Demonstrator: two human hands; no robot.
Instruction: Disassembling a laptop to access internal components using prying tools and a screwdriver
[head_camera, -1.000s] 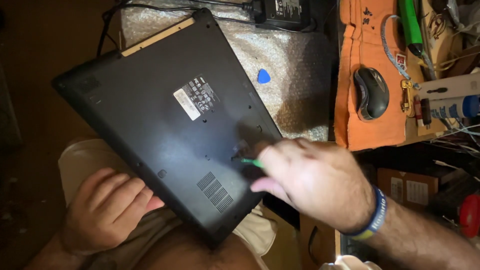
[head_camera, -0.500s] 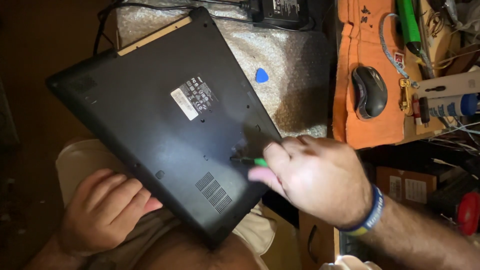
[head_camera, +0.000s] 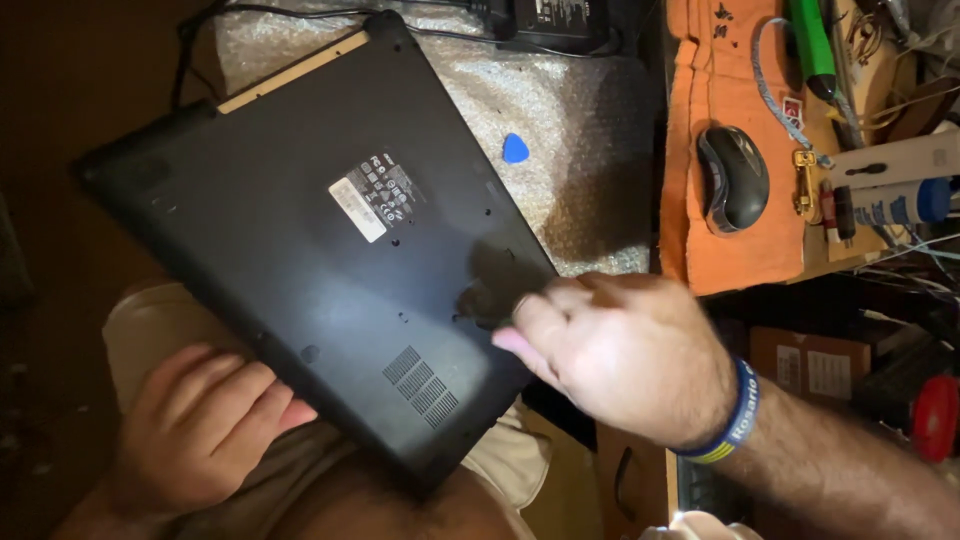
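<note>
A: What's the biggest thing here?

B: A black plastic laptop turned underside up (head_camera: 300, 250), lying slantwise, its far end on a sheet of grey bubble wrap (head_camera: 580, 110) on the table and its near corner over the person's lap. The base shows small screw holes, a slotted vent grille (head_camera: 422, 382) near the lower edge and a pale strip along the far edge.

A: And the hands?

B: The left hand (head_camera: 205, 425) is curled, fingers bent, beneath the laptop's near left edge, touching it. The right hand (head_camera: 625, 355) has fingertips pinched together against the base; whatever they grip is hidden, so I cannot tell what it holds. A blue and yellow wristband (head_camera: 735, 420) circles that wrist.

A: Anything hard to make out?

B: The dark left side and the floor. A black power brick (head_camera: 560, 18) is cut off at the top.

A: Labels?

B: A white rectangular sticker beside printed marks (head_camera: 375, 200) sits mid-base. To the right, an orange cloth (head_camera: 720, 250) carries a dark computer mouse (head_camera: 733, 178). A small blue triangular pick (head_camera: 515, 149) lies on the wrap.
</note>
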